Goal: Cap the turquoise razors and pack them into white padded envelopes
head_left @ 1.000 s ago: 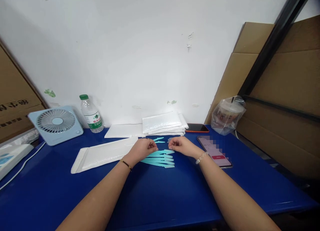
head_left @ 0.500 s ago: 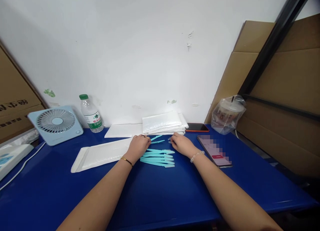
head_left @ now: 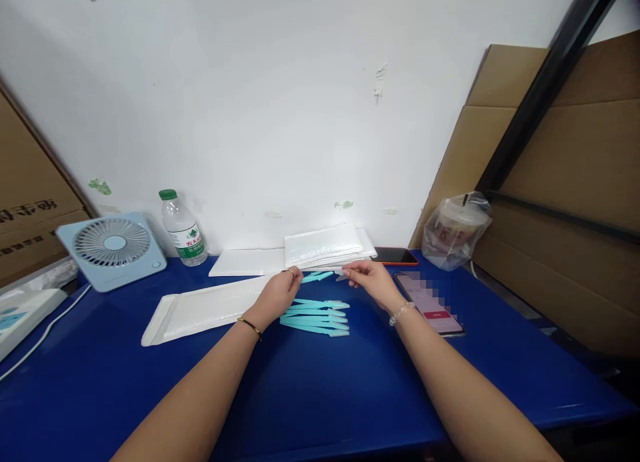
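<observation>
My left hand (head_left: 278, 294) is closed, with thumb and fingers pinching the handles of a few turquoise eyebrow razors (head_left: 318, 277) that point right. Opposite it, my right hand (head_left: 371, 282) pinches small translucent blade caps (head_left: 341, 275), a short gap away from the razor tips. How many caps there are I cannot tell. Below the hands, several more turquoise eyebrow razors (head_left: 320, 321) lie side by side on the blue table, their pale ends to the right. A white padded envelope (head_left: 205, 310) lies flat to the left, partly behind my left hand.
A stack of white padded envelopes (head_left: 325, 244) lies against the wall, beside a phone with an orange edge (head_left: 395, 255). Another phone (head_left: 430, 305) lies at right, near a bagged drink cup (head_left: 455, 232). At left are a blue fan (head_left: 113, 249) and a water bottle (head_left: 184, 232).
The razors in my left hand have come closer together and sit slightly higher. My right hand has moved a little right and up, and the translucent caps show more clearly.
</observation>
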{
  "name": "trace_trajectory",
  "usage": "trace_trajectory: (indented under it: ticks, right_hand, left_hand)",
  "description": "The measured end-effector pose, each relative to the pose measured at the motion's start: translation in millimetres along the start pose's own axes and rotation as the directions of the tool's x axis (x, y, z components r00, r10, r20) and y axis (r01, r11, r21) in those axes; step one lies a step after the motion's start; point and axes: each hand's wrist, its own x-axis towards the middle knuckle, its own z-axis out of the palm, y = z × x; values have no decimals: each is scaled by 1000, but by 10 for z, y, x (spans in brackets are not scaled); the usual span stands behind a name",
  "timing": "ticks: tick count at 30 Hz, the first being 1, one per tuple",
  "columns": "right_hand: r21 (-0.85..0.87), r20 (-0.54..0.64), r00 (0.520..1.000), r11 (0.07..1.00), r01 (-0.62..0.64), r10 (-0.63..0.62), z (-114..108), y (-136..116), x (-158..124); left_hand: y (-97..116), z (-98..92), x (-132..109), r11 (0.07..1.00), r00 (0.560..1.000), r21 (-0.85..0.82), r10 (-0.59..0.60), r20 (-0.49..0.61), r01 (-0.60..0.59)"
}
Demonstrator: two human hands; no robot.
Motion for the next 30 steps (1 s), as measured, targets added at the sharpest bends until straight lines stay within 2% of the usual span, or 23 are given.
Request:
trace_trajectory:
  ticks: [3, 12, 19, 22, 23, 25, 27, 30]
  right_hand:
    - [100, 33, 999, 994, -43, 40, 16, -31, -5]
    - [58, -3, 999, 998, -33, 33, 96, -59, -14]
    - [87, 124, 991, 995, -55, 44, 191, -37, -46]
    - [-104, 109, 993, 994, -28, 40, 122, 4, -25]
    - [-216, 70, 998, 976, 12, 3, 82, 27, -10]
    - [-457, 9, 993, 883, 112, -122, -1, 77, 21]
    - [-624, 47, 976, 757, 195, -213, -57, 124, 49]
    - [-726, 171, 969, 642, 246, -179, -52, 154, 70]
  left_hand:
    - [1, 3, 4, 1000, 1000, 16, -15, 7, 15]
    - [24, 0, 3, 1000, 1000, 23, -12, 28, 11]
    - [65, 67, 3, 997, 997, -75, 25, 66, -20]
    - [59, 75, 3, 999, 995, -13, 31, 99, -30]
    - [45, 75, 6, 999, 996, 33, 31, 89, -34]
    - [1, 76, 20, 990, 999, 138, 21, 37, -26]
    - [-57, 83, 40, 972, 1000, 235, 6, -12, -3]
    - [-131, 98, 73, 941, 1000, 338, -15, -15, 19]
